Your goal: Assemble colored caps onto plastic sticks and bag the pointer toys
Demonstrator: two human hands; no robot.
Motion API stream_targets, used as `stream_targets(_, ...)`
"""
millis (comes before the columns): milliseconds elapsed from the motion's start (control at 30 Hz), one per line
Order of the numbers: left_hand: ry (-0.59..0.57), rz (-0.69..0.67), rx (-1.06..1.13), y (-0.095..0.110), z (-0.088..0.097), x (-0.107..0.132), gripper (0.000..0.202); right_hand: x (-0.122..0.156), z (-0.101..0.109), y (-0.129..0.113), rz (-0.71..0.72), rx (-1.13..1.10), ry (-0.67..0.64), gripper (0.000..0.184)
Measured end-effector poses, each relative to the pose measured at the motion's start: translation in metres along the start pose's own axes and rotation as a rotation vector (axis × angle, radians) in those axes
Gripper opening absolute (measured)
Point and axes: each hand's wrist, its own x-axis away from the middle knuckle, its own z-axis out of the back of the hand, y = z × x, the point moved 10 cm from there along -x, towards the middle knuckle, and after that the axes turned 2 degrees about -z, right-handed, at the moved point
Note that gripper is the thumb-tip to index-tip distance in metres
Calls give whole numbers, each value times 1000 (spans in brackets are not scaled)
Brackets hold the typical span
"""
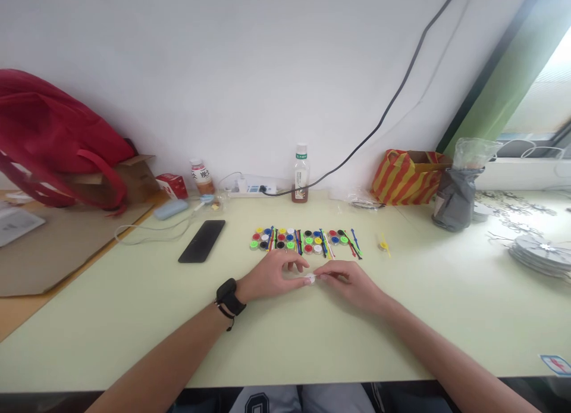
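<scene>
A small white disc (310, 278) lies between my two hands over the table. My left hand (275, 274) has its thumb on the disc's left side, with the other fingers curled above. My right hand (350, 282) is in a pinch at the disc's right edge, on what looks like a thin pale strip, mostly hidden by the fingertips. Just beyond my hands are rows of small coloured discs (308, 241), with bundles of thin coloured plastic strips (323, 244) between them. Off to the right lies a disc with a yellow strip (383, 245) across it.
A black phone (202, 241) lies at left, near a white cable. Along the wall stand a drink bottle (301, 175), a power strip (254, 187) and a striped bag (404, 178). Stacked grey discs (542, 252) are at right; a red backpack (57, 139) is at left.
</scene>
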Motion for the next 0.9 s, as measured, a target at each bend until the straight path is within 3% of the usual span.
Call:
stream_targets(267, -27, -8, 39, 2, -15, -1, 21, -1, -3, -1, 22, 53, 13, 26)
stream_targets(533, -12, -40, 9, 6, -17, 1, 16, 3, -1, -8, 99, 197, 6, 36)
stream_targets(900, -77, -179, -183, 22, -22, 1, 15, 5, -3, -13, 181, 206, -2, 32)
